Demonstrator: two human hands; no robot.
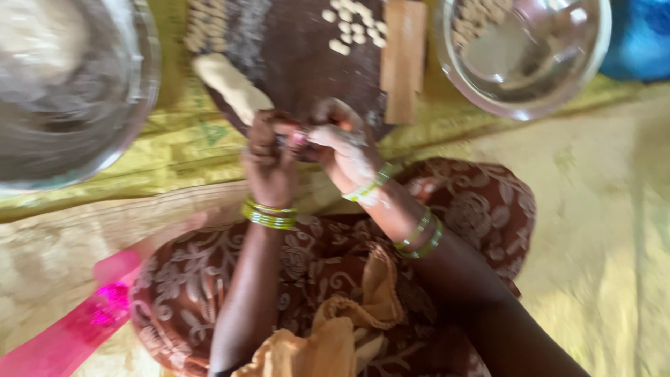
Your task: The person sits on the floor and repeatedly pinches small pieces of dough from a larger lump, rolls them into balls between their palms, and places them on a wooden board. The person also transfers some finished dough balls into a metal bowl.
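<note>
Floury and half curled, my right hand [345, 150] meets my left hand [271, 157] over the near edge of the round dark board [300, 63]. Both are closed around something small pinched between the fingertips, where the blur lets me see only a pinkish speck; I cannot tell what it is or how it lies. My left fingers are bunched tight, thumb toward the right hand, and my right fingers bend over the same spot, so the two hands touch. Just beyond my left hand, on the board's near left part, lies a pale dough log [232, 85], almost touching my knuckles; its long axis runs diagonally, from the far left down toward my hands. Small dough bits [352, 26] are scattered at the board's far edge, well apart from my hands, and a wooden block [403, 59] lies along its right side, its length pointing away from me. One steel bowl [70, 105] stands left of the board and another bowl [523, 56] right of it, on the yellow mat [174, 150].
</note>
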